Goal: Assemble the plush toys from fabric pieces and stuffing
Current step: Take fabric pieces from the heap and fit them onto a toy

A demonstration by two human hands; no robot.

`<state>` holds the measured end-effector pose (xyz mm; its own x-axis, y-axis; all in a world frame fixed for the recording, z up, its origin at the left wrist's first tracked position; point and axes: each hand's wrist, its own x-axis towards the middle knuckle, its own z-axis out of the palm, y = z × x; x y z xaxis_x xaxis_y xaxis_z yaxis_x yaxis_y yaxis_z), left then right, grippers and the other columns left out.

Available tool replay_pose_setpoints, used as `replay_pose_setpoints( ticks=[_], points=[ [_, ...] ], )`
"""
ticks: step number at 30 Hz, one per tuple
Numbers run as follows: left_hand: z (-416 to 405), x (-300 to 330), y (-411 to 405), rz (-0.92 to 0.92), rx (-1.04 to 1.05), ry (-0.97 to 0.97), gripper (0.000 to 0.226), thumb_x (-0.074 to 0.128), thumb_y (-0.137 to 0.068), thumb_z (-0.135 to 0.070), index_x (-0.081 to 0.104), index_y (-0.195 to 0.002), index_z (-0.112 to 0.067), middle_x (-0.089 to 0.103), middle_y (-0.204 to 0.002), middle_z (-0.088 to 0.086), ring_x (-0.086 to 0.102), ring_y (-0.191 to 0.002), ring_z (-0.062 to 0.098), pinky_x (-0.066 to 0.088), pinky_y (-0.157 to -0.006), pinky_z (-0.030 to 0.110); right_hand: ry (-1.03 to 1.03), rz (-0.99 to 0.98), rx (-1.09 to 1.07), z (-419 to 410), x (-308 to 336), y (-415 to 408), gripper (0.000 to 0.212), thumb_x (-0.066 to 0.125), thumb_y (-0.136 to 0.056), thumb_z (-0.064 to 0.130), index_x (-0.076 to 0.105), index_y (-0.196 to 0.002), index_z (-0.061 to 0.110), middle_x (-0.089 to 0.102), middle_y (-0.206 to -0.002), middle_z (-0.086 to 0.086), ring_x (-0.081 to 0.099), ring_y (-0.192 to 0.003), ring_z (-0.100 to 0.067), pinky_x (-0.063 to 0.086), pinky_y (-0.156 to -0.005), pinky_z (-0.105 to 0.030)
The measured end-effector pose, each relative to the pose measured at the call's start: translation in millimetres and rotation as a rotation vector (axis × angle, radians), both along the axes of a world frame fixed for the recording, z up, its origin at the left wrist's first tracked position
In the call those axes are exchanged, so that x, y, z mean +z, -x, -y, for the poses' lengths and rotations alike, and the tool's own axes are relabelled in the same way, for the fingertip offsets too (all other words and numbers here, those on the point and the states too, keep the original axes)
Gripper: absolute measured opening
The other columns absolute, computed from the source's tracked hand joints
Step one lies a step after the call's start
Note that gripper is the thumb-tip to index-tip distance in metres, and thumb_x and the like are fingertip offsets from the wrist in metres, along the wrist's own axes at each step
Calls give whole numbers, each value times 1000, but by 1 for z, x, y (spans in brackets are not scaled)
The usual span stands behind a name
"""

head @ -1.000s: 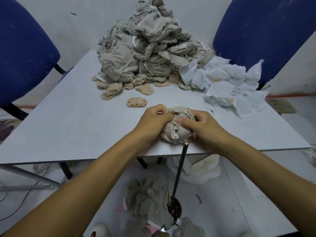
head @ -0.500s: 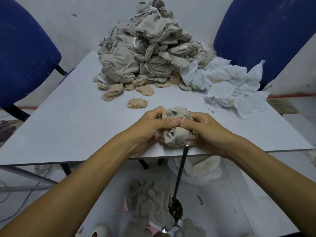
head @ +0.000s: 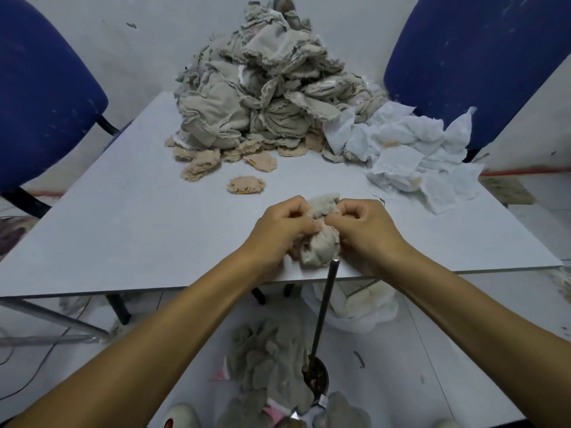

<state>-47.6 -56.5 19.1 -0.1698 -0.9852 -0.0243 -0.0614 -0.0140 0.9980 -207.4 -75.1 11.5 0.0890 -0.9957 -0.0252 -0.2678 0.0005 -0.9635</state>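
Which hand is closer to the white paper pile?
Right. The right hand grips the plush piece, on the side toward the white paper pile; the left hand grips it farther away.

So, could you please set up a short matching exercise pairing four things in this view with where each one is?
Things:
1. grey fabric pile
2. white sheets
3. lone tan piece
4. metal rod

Places:
A. alone on the table, between the heap and the hands
B. upright below the table's near edge, its top at the plush piece gripped by the left hand and right hand
C. far middle of the table
D. far right of the table

Pairs: 1-C, 2-D, 3-A, 4-B
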Motion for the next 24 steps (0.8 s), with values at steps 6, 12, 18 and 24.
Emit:
replay_pose_setpoints(
  ticks=[6,12,18,24],
  points=[
    [-2,-1,4,190,-59,17,34,79,-63,-36,59,-82,-15,57,-74,8,59,-64,21,51,-57,34,80,-212,-157,8,-3,-4,28,68,-79,24,60,-66,0,51,-53,3,44,-53,-10,37,-53,-27],
    [8,-2,-1,38,137,-16,23,72,-78,-11,55,-64,-19,52,-53,-7,51,-50,9,41,-42,20,-168,244,205,6,4,5,18,57,-96,15,66,-84,4,60,-71,-12,58,-66,-23,49,-56,-28],
    [17,-3,8,-13,249,-124,22,65,-81,-4,54,-64,-15,50,-51,-1,49,-46,13,36,-39,19,113,-10,208,-9,-4,7,17,67,-92,17,65,-83,3,64,-66,-8,61,-63,-17,52,-66,-36],
    [18,-2,16,-34,322,-134,32,63,-79,-9,51,-52,-21,50,-52,-4,47,-59,19,36,-53,28,107,16,35,-5,-3,-5,33,69,-87,30,59,-56,24,56,-50,7,55,-50,-11,51,-59,-35]
  ],
)
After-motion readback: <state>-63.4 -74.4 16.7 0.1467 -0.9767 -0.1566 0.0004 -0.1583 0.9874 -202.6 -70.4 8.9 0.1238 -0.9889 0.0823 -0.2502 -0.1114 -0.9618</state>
